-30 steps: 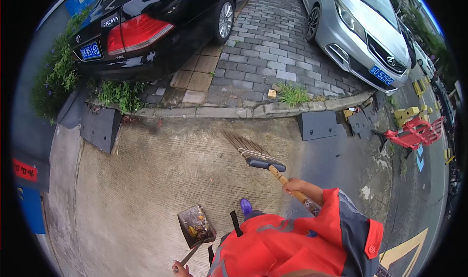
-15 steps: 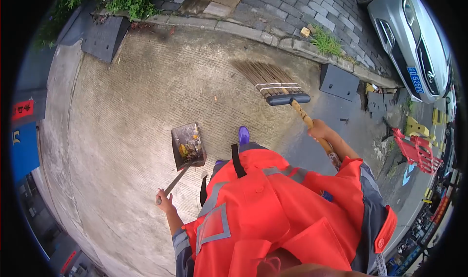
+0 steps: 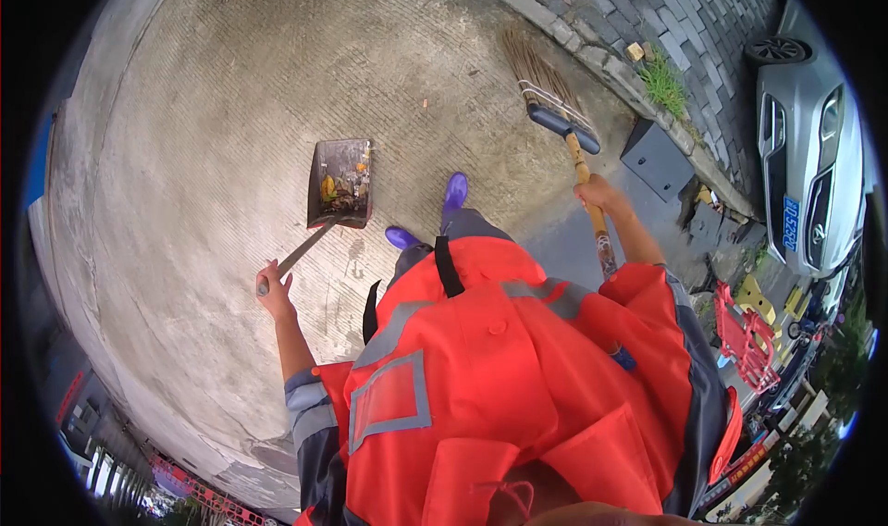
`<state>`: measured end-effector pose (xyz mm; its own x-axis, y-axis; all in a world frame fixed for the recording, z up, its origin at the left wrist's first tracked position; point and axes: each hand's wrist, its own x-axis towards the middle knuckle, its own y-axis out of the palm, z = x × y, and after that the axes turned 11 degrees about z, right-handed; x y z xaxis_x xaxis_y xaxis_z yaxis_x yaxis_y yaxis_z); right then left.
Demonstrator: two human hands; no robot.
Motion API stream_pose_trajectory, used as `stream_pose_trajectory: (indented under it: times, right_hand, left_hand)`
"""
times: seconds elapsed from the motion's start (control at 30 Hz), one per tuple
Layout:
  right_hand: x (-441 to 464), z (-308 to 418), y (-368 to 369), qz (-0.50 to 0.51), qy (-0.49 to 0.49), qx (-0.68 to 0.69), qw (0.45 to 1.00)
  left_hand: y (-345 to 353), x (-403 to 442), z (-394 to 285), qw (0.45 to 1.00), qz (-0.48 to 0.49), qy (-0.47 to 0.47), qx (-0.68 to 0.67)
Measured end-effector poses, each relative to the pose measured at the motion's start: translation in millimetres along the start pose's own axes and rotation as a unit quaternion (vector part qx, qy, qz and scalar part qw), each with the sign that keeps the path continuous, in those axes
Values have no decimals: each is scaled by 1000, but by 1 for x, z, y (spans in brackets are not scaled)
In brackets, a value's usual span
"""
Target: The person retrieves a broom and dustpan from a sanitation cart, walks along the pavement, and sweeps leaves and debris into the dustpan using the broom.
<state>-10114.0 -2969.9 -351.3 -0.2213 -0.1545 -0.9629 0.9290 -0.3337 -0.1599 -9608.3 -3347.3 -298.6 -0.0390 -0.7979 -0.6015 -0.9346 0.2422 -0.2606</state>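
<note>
My left hand (image 3: 275,285) is closed round the end of a dustpan's long handle. The dustpan (image 3: 351,170) lies at the handle's far end, ahead of my left side, with leaves and bits of litter in it. My right hand (image 3: 597,193) grips the wooden stick of a broom. Its dark head (image 3: 562,126) holds long twig bristles (image 3: 546,73), spread over the concrete near the kerb. Whether the bristles touch the ground I cannot tell.
A stone kerb (image 3: 592,54) runs along the upper right, with a dark ramp block (image 3: 659,159) against it. Beyond stand a silver car (image 3: 809,137) and a red barrier (image 3: 743,341). My purple shoes (image 3: 455,193) are on the concrete (image 3: 231,137).
The view has tilted down and turned, so the black car has left it. The broom head has swung round towards the kerb and ramp block. Both hands keep their holds.
</note>
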Motion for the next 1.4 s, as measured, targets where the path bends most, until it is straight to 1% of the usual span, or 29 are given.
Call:
stream_pose_trajectory:
  times: [0.07, 0.13, 0.2, 0.23, 0.3, 0.33, 0.4, 0.43, 0.5, 0.57, 0.6, 0.67, 0.73, 0.77, 0.8, 0.83, 0.9, 0.93, 0.97, 1.0, 1.07, 1.23, 1.33, 1.37, 1.4]
  right_hand:
    - [-25, 1, 30, 3, 15, -86, 996]
    - [-45, -10, 52, 30, 6, -134, 991]
    - [-75, -16, 70, 62, 8, -94, 994]
    - [-85, -20, 76, 64, 9, -104, 992]
    - [-103, -27, 86, 136, 26, -9, 990]
    - [-112, -29, 92, 142, 33, -18, 989]
    - [-131, -28, 105, 161, 10, 30, 986]
    - [-135, -30, 109, 167, 13, 24, 986]
    - [-140, -36, 115, 123, -1, 34, 992]
    - [-141, -37, 118, 108, 20, 34, 993]
    - [-135, -33, 106, 91, 40, 36, 994]
    - [-122, -34, 104, 102, 41, 48, 993]
    - [-116, -36, 104, 116, 42, 55, 991]
    - [-115, -30, 109, 139, 65, 1, 988]
    - [-115, -27, 114, 158, 85, -45, 983]
    - [-113, -32, 116, 161, 88, -50, 982]
    - [-109, -54, 124, 165, 38, -217, 961]
    - [-105, -65, 129, 167, 40, -221, 960]
    - [-108, -66, 139, 147, -1, -314, 938]
    - [-111, -66, 144, 126, -42, -405, 905]
    - [-120, -63, 147, 128, -38, -410, 902]
    - [-158, -19, 158, 129, -34, -402, 906]
    - [-170, 5, 161, 130, -41, -402, 906]
    - [-169, 8, 153, 116, -59, -407, 904]
    - [-166, 11, 146, 102, -77, -414, 901]
  left_hand:
    - [3, -5, 0, 1000, 3, 7, 3]
    - [6, -7, 3, 1000, 4, 12, 7]
    - [9, -8, 2, 999, 8, 40, 27]
    - [9, -4, 3, 999, 1, 35, 21]
    - [9, -2, 10, 995, 29, 101, 1]
    - [6, -1, 11, 994, 30, 109, -10]
    - [-2, -3, 8, 992, 39, 123, -8]
    - [-9, -4, 9, 993, 31, 118, -7]
    - [-20, -6, 4, 984, 94, 141, 47]
    - [-27, -14, -1, 984, 94, 139, 58]
    - [-15, -14, -8, 983, 102, 143, 59]
    - [-17, -20, -10, 983, 102, 143, 53]
    - [-21, -26, -6, 979, 106, 164, 63]
    - [-25, -28, 8, 982, 91, 155, 59]
    - [-21, -24, 21, 972, 93, 186, 108]
    - [-14, -22, 32, 959, 96, 216, 156]
    - [-1, -29, 41, 945, 100, 260, 172]
    - [2, -32, 41, 950, 99, 244, 169]
    - [-2, -33, 39, 951, 97, 240, 168]
    - [-4, -32, 38, 955, 102, 216, 178]
    - [-8, -31, 42, 960, 103, 187, 183]
    - [-34, -40, 62, 966, 91, 188, 154]
    - [-47, -55, 76, 985, -1, 166, 50]
    - [-50, -59, 81, 985, -4, 168, 49]
    - [-50, -63, 84, 987, -15, 159, 19]
